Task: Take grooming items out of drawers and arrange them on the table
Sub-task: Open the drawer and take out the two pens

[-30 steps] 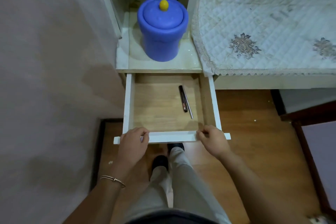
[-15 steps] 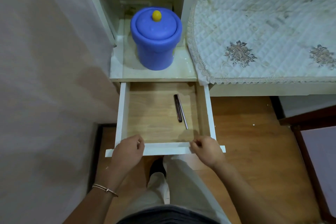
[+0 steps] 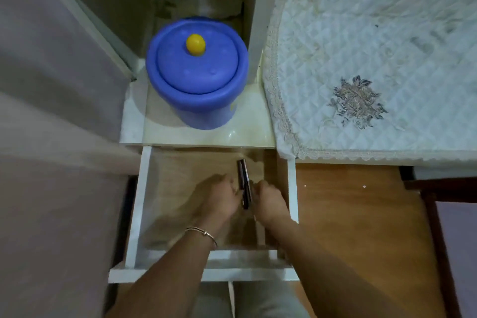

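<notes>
A white drawer with a wooden bottom stands pulled out below a small shelf. Two thin dark stick-shaped items lie side by side in it, right of centre. My left hand and my right hand are both inside the drawer, one on each side of the sticks and close against them. Motion blur hides whether either hand has a hold on them.
A blue lidded pot with a yellow knob stands on the shelf above the drawer. A table with a quilted white cloth lies to the right. A pale wall closes the left side; wooden floor lies to the right.
Both hands have let go of the drawer's front edge and moved forward into the drawer, up to the two sticks. The camera has come closer to the drawer.
</notes>
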Motion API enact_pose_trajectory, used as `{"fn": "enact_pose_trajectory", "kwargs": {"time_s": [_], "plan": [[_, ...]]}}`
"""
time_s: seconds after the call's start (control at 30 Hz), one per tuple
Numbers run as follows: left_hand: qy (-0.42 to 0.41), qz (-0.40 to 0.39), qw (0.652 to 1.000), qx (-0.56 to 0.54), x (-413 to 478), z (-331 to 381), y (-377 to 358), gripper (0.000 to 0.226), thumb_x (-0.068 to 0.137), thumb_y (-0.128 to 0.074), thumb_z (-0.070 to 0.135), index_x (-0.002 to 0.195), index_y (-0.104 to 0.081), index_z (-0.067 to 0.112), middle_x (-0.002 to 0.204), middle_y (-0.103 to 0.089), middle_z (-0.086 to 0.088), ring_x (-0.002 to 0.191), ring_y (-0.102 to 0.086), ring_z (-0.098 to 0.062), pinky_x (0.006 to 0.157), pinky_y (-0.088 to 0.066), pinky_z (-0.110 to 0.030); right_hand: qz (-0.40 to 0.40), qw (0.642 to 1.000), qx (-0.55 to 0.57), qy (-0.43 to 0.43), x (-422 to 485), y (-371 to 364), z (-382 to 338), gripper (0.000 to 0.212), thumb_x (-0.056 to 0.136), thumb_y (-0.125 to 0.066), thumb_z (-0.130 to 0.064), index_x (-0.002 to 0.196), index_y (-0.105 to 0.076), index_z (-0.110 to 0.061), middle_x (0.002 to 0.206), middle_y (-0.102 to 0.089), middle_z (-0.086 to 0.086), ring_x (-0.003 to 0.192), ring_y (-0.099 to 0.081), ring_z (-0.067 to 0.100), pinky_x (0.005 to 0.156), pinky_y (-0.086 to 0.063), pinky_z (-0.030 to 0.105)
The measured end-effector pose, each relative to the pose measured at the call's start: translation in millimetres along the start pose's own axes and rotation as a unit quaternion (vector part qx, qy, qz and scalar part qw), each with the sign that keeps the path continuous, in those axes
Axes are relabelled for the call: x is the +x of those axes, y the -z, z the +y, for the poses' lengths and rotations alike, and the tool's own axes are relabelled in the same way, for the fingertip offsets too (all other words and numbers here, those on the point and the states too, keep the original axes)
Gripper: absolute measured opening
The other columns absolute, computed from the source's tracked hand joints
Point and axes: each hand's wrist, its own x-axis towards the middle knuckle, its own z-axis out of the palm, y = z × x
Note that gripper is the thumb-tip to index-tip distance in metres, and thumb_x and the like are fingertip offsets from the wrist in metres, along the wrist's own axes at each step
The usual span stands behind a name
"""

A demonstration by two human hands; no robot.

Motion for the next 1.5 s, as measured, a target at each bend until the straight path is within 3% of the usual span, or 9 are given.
{"fn": "enact_pose_trajectory", "kwargs": {"time_s": [0.23, 0.43, 0.67, 0.77, 0.87, 1.0, 1.2, 1.37, 1.5], "plan": [[-0.010, 0.018, 0.995, 0.099, 29, 6, -5, 0.031, 0.076, -0.061, 0.033, 0.096, -0.060, 0.009, 0.108, -0.064, -0.013, 0.100, -0.060, -0.033, 0.081, -0.045, -0.033, 0.015, 0.999, 0.029, -0.043, 26, -18, -5, 0.028, 0.088, -0.052, -0.015, 0.113, -0.046, -0.004, 0.108, -0.063, 0.019, 0.096, -0.063, 0.034, 0.083, -0.054, 0.043], [-0.018, -0.019, 0.998, 0.057, 37, -3, -3, 0.031, 0.073, -0.061, 0.039, 0.083, -0.062, 0.010, 0.092, -0.069, -0.012, 0.087, -0.063, -0.032, 0.072, -0.049, -0.031, 0.043, 0.996, 0.051, -0.064, 27, -26, -7, 0.022, 0.088, -0.052, -0.012, 0.108, -0.050, -0.004, 0.106, -0.064, 0.017, 0.094, -0.064, 0.032, 0.082, -0.055, 0.043], [-0.065, -0.023, 0.997, -0.021, 6, -11, 33, 0.024, 0.080, -0.065, 0.021, 0.100, -0.062, 0.009, 0.093, -0.068, -0.005, 0.082, -0.061, -0.019, 0.066, -0.040, -0.020, 0.097, 0.982, 0.158, -0.029, -10, 4, -20, 0.022, 0.084, -0.061, -0.023, 0.098, -0.058, -0.007, 0.088, -0.066, 0.009, 0.082, -0.063, 0.025, 0.074, -0.053, 0.034], [-0.124, -0.001, 0.990, -0.072, -12, 0, 56, 0.013, 0.076, -0.067, 0.016, 0.077, -0.056, 0.022, 0.070, -0.057, 0.008, 0.064, -0.054, -0.004, 0.055, -0.038, -0.008, 0.152, 0.970, 0.192, -0.011, -33, 26, -23, 0.013, 0.079, -0.063, -0.014, 0.090, -0.062, -0.009, 0.082, -0.066, 0.006, 0.077, -0.061, 0.021, 0.065, -0.044, 0.025], [-0.185, 0.029, 0.976, -0.113, -24, 28, 77, 0.032, 0.072, -0.068, 0.007, 0.062, -0.047, 0.030, 0.058, -0.050, 0.011, 0.051, -0.050, 0.004, 0.053, -0.038, -0.005, 0.141, 0.976, 0.169, 0.009, -46, 53, -26, 0.012, 0.079, -0.061, -0.014, 0.089, -0.065, -0.008, 0.084, -0.070, 0.007, 0.079, -0.063, 0.021, 0.070, -0.048, 0.029], [-0.233, 0.047, 0.960, -0.145, -31, 74, 99, 0.021, 0.075, -0.069, 0.013, 0.071, -0.053, 0.026, 0.064, -0.054, 0.010, 0.056, -0.050, -0.003, 0.057, -0.041, -0.008, 0.125, 0.976, 0.168, 0.058, -58, 92, -17, 0.010, 0.085, -0.057, -0.010, 0.087, -0.063, -0.017, 0.074, -0.063, -0.006, 0.066, -0.059, 0.011, 0.065, -0.046, 0.023], [-0.238, 0.082, 0.950, -0.182, 8, 151, 97, 0.011, 0.079, -0.065, 0.015, 0.084, -0.055, 0.016, 0.067, -0.053, 0.012, 0.061, -0.053, -0.005, 0.058, -0.045, -0.009, 0.324, 0.914, 0.242, 0.037, -12, 165, 1, 0.018, 0.088, -0.054, -0.012, 0.103, -0.063, -0.010, 0.078, -0.060, -0.004, 0.067, -0.051, 0.007, 0.055, -0.037, 0.003], [-0.219, 0.080, 0.959, -0.159, 49, 205, 64, 0.012, 0.084, -0.059, 0.013, 0.095, -0.057, 0.009, 0.073, -0.051, 0.010, 0.065, -0.052, -0.009, 0.046, -0.039, -0.002, 0.376, 0.890, 0.257, -0.001, 51, 196, 5, 0.022, 0.087, -0.052, -0.008, 0.107, -0.062, -0.005, 0.102, -0.068, 0.013, 0.088, -0.060, 0.024, 0.078, -0.041, 0.020], [-0.191, 0.099, 0.971, -0.109, 73, 221, 54, 0.020, 0.085, -0.059, 0.016, 0.100, -0.057, 0.002, 0.097, -0.064, -0.011, 0.087, -0.063, -0.024, 0.072, -0.045, -0.026, 0.373, 0.903, 0.212, -0.001, 74, 206, 13, 0.022, 0.088, -0.052, -0.006, 0.106, -0.063, -0.003, 0.100, -0.069, 0.014, 0.086, -0.060, 0.024, 0.071, -0.039, 0.023]]}}
